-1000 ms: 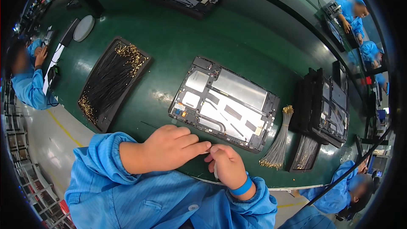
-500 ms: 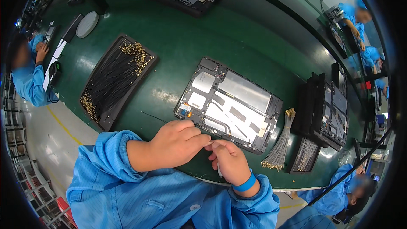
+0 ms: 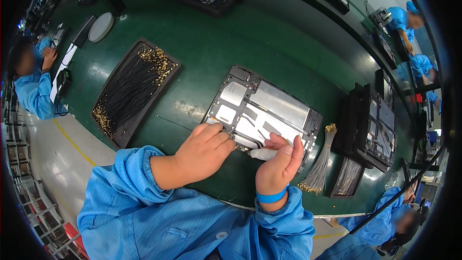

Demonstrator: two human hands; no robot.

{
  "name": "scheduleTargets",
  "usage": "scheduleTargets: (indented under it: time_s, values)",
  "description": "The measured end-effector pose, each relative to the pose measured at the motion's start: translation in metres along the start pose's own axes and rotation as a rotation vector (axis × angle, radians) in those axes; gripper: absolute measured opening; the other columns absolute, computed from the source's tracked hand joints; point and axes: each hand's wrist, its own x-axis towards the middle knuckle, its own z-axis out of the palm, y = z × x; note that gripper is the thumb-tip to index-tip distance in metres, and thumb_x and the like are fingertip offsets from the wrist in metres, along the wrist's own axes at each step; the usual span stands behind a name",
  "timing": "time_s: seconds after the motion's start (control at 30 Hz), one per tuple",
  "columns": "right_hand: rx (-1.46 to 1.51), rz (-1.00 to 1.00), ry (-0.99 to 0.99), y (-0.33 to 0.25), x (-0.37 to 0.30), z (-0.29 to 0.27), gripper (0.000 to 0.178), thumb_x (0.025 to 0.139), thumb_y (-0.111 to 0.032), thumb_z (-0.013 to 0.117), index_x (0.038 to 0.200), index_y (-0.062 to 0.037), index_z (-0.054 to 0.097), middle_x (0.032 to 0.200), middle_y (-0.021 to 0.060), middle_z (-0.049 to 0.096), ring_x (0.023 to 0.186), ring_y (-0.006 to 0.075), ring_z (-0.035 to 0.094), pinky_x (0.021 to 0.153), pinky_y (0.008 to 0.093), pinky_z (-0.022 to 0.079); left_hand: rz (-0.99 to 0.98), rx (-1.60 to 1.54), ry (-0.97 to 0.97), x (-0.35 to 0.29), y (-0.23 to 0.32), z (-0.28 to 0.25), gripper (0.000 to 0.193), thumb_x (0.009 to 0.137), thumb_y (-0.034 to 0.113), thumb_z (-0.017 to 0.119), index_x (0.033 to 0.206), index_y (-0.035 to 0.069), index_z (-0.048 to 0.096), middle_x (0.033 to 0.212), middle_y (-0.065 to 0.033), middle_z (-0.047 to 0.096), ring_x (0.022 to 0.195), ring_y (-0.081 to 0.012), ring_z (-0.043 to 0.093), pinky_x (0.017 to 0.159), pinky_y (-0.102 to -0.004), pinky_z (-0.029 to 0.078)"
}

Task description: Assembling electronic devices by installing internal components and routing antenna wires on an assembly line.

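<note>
Centrally on green table (image 3: 202, 53): one open device chassis (image 3: 262, 113), dark-framed, silver plates inside. Left hand (image 3: 204, 151) curled, fingertips pressing its near edge; right hand (image 3: 279, 166) pinching white piece (image 3: 262, 154). Two cable bundles (image 3: 320, 166).

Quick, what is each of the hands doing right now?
Left hand: fingers curled, tips pressed on the near edge of the opened flat device; anything pinched cannot be told.
Right hand: closed on a small white piece.
</note>
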Motion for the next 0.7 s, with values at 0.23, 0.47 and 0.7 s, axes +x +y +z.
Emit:
scheduleTargets:
  time_s: [0.23, 0.47, 0.7]
  values:
    - [-0.035, -0.121, -0.045, 0.011, -0.001, 0.000, 0.034, 0.089, -0.016, 0.027, 0.119, -0.0017, 0.027, 0.082, 0.0138, 0.054, 0.070, 0.0187, 0.053, 0.065, 0.0316, 0.045, 0.016, 0.029, 0.013, -0.001, 0.000, 0.002, 0.022, 0.064, 0.011, 0.050, 0.085, 0.006, 0.054, 0.084, -0.0053, 0.051, 0.089, -0.0230, 0.046, 0.077, -0.0331, 0.036]
    - [0.013, -0.208, -0.055, 0.020, 0.000, 0.001, 0.031, 0.085, -0.005, 0.031, 0.115, 0.0003, 0.032, 0.077, 0.0146, 0.056, 0.069, 0.0200, 0.055, 0.065, 0.0306, 0.045, 0.002, 0.032, -0.024, 0.000, 0.001, 0.000, 0.022, 0.066, 0.012, 0.049, 0.086, 0.006, 0.054, 0.085, -0.0057, 0.051, 0.090, -0.0232, 0.046, 0.079, -0.0332, 0.035]
    - [-0.263, -0.472, -0.367, -0.010, 0.019, 0.004, 0.036, 0.073, 0.001, 0.050, 0.108, -0.0018, 0.041, 0.075, 0.0129, 0.056, 0.066, 0.0243, 0.055, 0.060, 0.0314, 0.046, -0.006, 0.045, -0.040, 0.000, 0.000, -0.001, 0.020, 0.066, 0.013, 0.049, 0.085, 0.006, 0.055, 0.087, -0.0059, 0.051, 0.092, -0.0234, 0.045, 0.079, -0.0337, 0.035]
